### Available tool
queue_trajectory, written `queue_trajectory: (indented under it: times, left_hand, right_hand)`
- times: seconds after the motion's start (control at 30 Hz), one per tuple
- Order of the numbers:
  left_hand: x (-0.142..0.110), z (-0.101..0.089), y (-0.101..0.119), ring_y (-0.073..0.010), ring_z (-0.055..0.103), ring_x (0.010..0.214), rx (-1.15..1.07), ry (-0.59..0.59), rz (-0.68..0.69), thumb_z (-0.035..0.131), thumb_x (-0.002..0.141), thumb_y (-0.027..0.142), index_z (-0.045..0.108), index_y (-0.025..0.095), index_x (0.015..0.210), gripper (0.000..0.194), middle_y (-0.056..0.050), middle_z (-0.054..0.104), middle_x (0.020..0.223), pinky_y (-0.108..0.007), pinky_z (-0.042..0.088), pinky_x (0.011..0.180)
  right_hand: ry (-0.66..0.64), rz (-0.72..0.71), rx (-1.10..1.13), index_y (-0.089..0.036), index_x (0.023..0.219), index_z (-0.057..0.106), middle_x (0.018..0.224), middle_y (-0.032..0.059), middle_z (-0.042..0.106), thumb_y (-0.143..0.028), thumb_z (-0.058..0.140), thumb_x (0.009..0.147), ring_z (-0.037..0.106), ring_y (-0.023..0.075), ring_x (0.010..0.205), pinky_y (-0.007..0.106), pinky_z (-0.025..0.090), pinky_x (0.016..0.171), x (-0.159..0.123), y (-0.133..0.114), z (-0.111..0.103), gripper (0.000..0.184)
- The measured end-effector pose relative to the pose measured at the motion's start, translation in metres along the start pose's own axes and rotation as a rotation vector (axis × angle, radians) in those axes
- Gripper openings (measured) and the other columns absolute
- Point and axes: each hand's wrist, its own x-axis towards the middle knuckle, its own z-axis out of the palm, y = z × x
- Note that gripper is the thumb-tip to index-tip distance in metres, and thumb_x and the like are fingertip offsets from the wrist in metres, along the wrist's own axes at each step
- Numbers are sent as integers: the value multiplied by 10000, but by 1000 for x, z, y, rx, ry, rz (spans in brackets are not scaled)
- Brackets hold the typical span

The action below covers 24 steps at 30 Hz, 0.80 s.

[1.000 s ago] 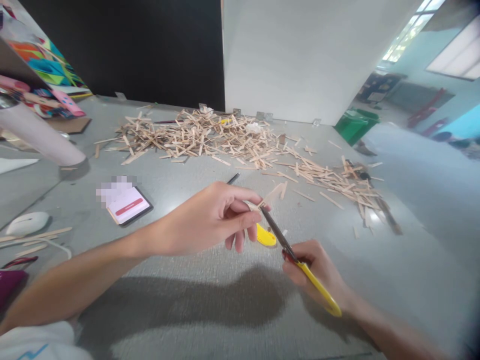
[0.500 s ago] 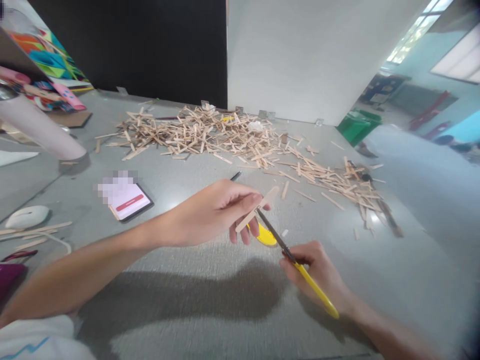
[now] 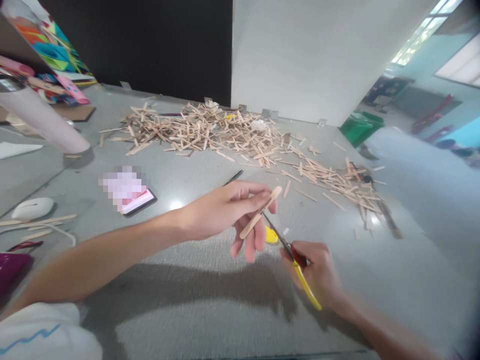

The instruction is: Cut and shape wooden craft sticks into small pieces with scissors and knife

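Phone (image 3: pixel 139 204) lying over on the left, then my left hand (image 3: pixel 228 207) pinching a wooden stick (image 3: pixel 252 226) above the table (image 3: pixel 168 322), scissors (image 3: pixel 299 272) pointed at its middle (can't really tell if they're touching), my right hand (image 3: pixel 320 272) clamped around them.

Scissors (image 3: pixel 299 274): tips indistinct against the stick (image 3: pixel 251 226); contact uncertain.
Pen (image 3: pixel 234 177): near end hidden behind left hand (image 3: pixel 238 207).
Phone (image 3: pixel 139 203): screen pixelated.
Purple object (image 3: pixel 13 270): cropped by the frame.
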Motion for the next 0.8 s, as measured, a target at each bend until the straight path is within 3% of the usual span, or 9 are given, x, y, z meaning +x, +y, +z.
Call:
queue_trajectory:
  times: [0.1, 0.2, 0.4, 0.57, 0.8]
  left_hand:
    - [0, -2, 1, -137, 631, 361, -82, -51, -6, 335, 1195, 401, 527, 209, 1052, 307, -19, 726, 612, -141, 405, 342]
    - [-2, -3, 4, -141, 620, 365, -95, -5, 29, 319, 1194, 388, 521, 217, 1056, 299, -10, 713, 614, -145, 383, 314]
    - [-7, 0, 10, -140, 684, 558, 129, 183, 96, 431, 1170, 340, 531, 220, 1208, 161, -11, 719, 754, -186, 535, 465]
    - [-13, 2, 9, -145, 751, 730, 215, 122, 92, 484, 1135, 212, 488, 233, 1351, 216, -28, 738, 919, -262, 640, 704]
    - [-14, 5, 7, -153, 780, 767, 232, 84, 72, 513, 1132, 218, 508, 224, 1398, 267, -36, 770, 945, -277, 646, 744]
  right_hand:
    - [16, -6, 1, -239, 661, 257, 618, -71, 225, -170, 593, 941, 193, 93, 552, 269, 188, 514, 0, 1, 0, 442]
    - [2, 41, 45, -237, 639, 271, 613, -68, 216, -195, 577, 978, 194, 97, 552, 279, 179, 519, 2, 4, -2, 458]
    - [-248, 160, 295, -236, 669, 338, 645, -50, 278, -468, 598, 1027, 272, 122, 604, 280, 214, 543, 3, 11, -9, 499]
    - [-294, 220, 353, -238, 680, 357, 668, -42, 291, -491, 591, 1020, 289, 134, 627, 285, 238, 561, 2, 11, -11, 485]
    - [-269, 172, 260, -233, 628, 316, 623, -54, 248, -410, 617, 964, 259, 117, 583, 286, 212, 546, 6, 6, -12, 485]
